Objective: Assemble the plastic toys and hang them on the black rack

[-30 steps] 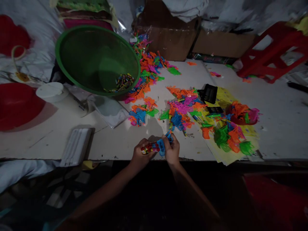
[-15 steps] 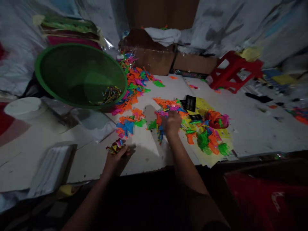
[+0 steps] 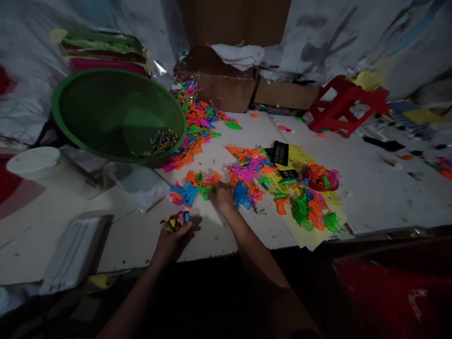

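Green basin: the green basin (image 3: 120, 106) sits on the worktop (image 3: 374, 200); inside it, at the lower right, lies a pile of small sticks (image 3: 164, 142).
Left hand: I see the left hand (image 3: 173, 239) in front of the basin's right part, its fingers curled closed around a bunch of coloured sticks (image 3: 179, 220).
Right hand: the right hand (image 3: 223, 197) is to the right of the basin and nearer the person, fingers partly bent, at the end of a small group of plastic pieces (image 3: 187, 193). The fingertips are dark, so I cannot tell if they grip one.
Long heap: bright pieces (image 3: 203, 126) lie along the basin's right side.
Yellow sheets: well to the right of the basin, the yellow sheets (image 3: 314, 240) carry more pieces and a red bowl (image 3: 323, 189).
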{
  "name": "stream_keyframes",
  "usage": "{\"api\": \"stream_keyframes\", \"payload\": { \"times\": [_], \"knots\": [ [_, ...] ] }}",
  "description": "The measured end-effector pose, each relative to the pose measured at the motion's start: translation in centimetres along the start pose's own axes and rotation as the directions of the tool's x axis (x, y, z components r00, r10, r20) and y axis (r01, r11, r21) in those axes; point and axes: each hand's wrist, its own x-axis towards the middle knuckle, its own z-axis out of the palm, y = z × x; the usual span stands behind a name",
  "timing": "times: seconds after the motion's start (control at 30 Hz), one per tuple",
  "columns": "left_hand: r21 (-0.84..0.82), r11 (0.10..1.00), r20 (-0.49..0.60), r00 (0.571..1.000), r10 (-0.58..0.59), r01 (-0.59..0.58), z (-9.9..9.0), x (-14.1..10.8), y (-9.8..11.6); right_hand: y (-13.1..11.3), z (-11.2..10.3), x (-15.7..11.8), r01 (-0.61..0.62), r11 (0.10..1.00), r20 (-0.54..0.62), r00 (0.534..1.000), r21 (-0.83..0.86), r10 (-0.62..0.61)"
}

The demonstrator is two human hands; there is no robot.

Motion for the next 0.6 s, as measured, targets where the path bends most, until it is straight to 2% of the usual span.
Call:
{"api": "stream_keyframes", "payload": {
  "times": [0.07,0.13,0.2,0.27,0.4,0.5,0.6],
  "knots": [
    [0.026,0.998,0.034,0.998,0.055,-0.056,1.2,-0.3,0.1,0.7,-0.8,-0.4,-0.041,0.978,-0.068,0.996,0.204,0.056],
    [0.090,0.985,0.101,0.985,0.138,-0.147,2.1,-0.6,0.3,1.4,-1.5,-0.8,-0.074,0.912,-0.131,0.982,0.403,0.137],
    [0.126,0.970,0.143,0.972,0.188,-0.206,2.4,-0.8,0.6,1.9,-2.5,-1.4,-0.099,0.862,-0.135,0.973,0.498,0.190],
    [0.104,0.973,0.145,0.971,0.193,-0.208,2.4,-0.9,0.7,1.7,-3.5,-2.6,-0.115,0.808,-0.124,0.966,0.577,0.226],
    [0.051,0.976,0.183,0.962,0.200,-0.213,2.3,-1.1,0.4,-0.6,-5.1,-5.9,-0.065,0.586,-0.133,0.948,0.807,0.288],
    [0.050,0.971,0.249,0.944,0.216,-0.236,2.6,-1.6,0.0,-2.7,-4.3,-7.9,-0.063,0.474,-0.082,0.957,0.878,0.279],
    [0.059,0.962,0.327,0.916,0.233,-0.266,3.1,-2.2,-0.2,-3.7,-2.6,-8.9,-0.062,0.497,-0.125,0.934,0.866,0.334]
  ]
}}
